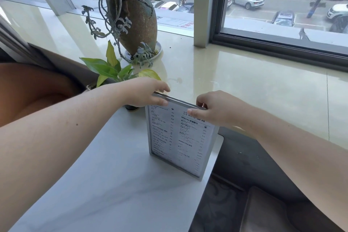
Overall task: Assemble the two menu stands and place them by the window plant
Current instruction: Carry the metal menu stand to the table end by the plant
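At the far left, behind the arm, a small leafy green plant [113,69] stands at the back corner of the pale grey marbled table [105,181], and past it on the cream stone windowsill [244,81] a tall brown clay vase with trailing grey-green stems [135,19] sits on a white saucer [159,51]. The left hand [148,92] reaches in just below the green leaves and pinches the left end of the top edge of the upright, clear acrylic menu stand with its printed black-and-white drinks sheet [178,137], thumb on the near face and fingers over the far side. The stand rests on its lower edge near the table's right rim, close to the windowsill and just right of the leafy plant, tilted slightly away from the viewer. The right hand [212,109] closes on the right end of the same top edge, thumb in front, fingers curled behind. The piece looks light, rigid and smooth, likely slippery on its glossy faces and prone to scratching or cracking if it is knocked over, so the thin top edge and side edges seem the safest places to hold. With its narrow footprint it probably tips easily until it is seated squarely. Only this one stand is in view; a second one cannot be seen.
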